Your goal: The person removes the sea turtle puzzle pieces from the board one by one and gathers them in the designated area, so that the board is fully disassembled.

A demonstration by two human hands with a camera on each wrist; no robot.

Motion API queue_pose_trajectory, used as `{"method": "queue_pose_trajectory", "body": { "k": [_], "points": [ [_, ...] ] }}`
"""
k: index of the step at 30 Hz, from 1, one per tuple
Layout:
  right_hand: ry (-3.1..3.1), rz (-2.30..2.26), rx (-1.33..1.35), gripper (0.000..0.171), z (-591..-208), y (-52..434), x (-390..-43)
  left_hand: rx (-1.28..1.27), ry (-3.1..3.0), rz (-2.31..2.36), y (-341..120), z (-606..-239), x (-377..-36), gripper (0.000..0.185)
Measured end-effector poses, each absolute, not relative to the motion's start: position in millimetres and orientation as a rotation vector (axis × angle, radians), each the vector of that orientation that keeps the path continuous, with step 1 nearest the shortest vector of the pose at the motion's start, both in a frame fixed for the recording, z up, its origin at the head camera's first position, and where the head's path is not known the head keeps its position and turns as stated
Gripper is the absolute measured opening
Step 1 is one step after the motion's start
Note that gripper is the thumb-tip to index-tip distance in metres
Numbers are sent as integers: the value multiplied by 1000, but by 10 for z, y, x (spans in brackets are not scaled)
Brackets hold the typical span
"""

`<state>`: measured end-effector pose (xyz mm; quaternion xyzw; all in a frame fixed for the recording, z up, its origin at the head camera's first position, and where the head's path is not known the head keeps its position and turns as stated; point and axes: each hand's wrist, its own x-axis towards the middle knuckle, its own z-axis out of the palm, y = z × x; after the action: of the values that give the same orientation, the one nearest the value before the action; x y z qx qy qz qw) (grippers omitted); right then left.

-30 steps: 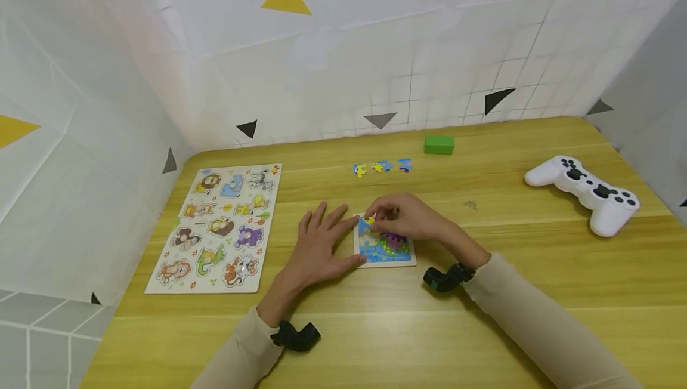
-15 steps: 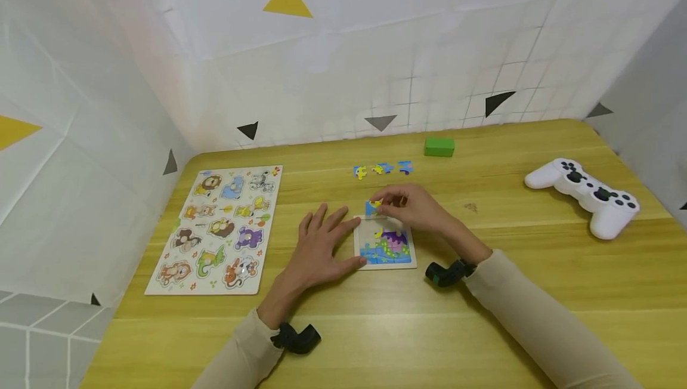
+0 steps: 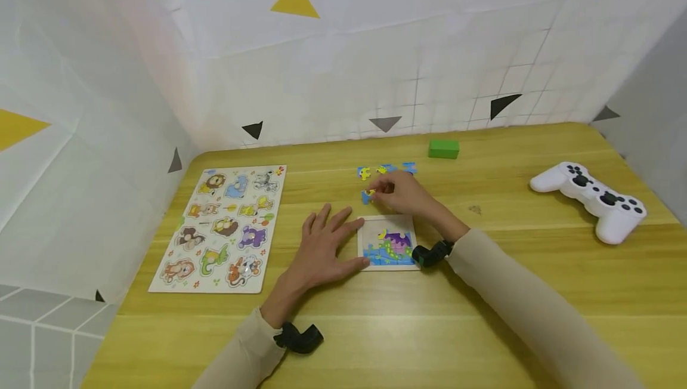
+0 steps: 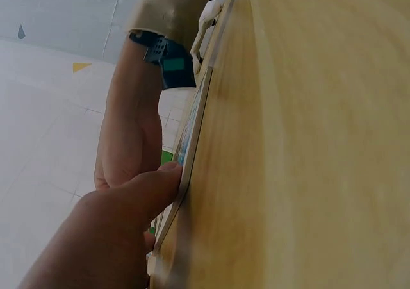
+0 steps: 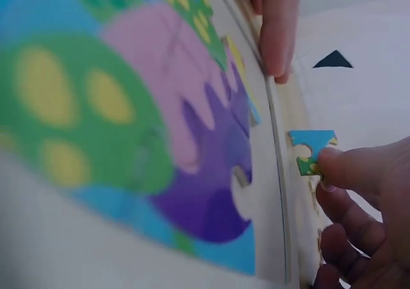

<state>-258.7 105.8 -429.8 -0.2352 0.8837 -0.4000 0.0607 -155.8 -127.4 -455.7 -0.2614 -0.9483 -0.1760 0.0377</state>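
Puzzle piece (image 3: pixel 367 195) pinched at right hand (image 3: pixel 404 194) fingertips, seemingly above table (image 3: pixel 537 293)

animal board (image 3: pixel 222 228), green block (image 3: pixel 443 148), white gamepad (image 3: pixel 593 199)

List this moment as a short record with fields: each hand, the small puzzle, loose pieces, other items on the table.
left hand: lies flat on the table, fingers straight, thumb against the puzzle tray's left edge
right hand: pinches a blue and yellow puzzle piece beyond the tray
puzzle tray: partly filled; lower part holds pieces, upper part bare
loose pieces: three in a row beyond the right hand
animal peg board: left of the left hand
green block: near the wall
white game controller: far right
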Motion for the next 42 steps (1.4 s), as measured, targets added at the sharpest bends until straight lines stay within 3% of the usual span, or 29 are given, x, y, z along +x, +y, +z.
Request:
{"method": "queue_pose_trajectory", "body": {
  "k": [20, 31, 42],
  "points": [
    [2696, -1093, -657, 17, -4281, 957, -2752, -790, -2910, -541, -1261, -4566, -1543, 74],
    [2606, -1157, -772, 29, -4349, 1056, -2793, -789, -2915, -552, -1270, -4565, -1537, 73],
    [2617, -1117, -742, 28, -4331, 1054, -2814, -791, -2920, -545, -1271, -4517, -1539, 74]
  ]
}}
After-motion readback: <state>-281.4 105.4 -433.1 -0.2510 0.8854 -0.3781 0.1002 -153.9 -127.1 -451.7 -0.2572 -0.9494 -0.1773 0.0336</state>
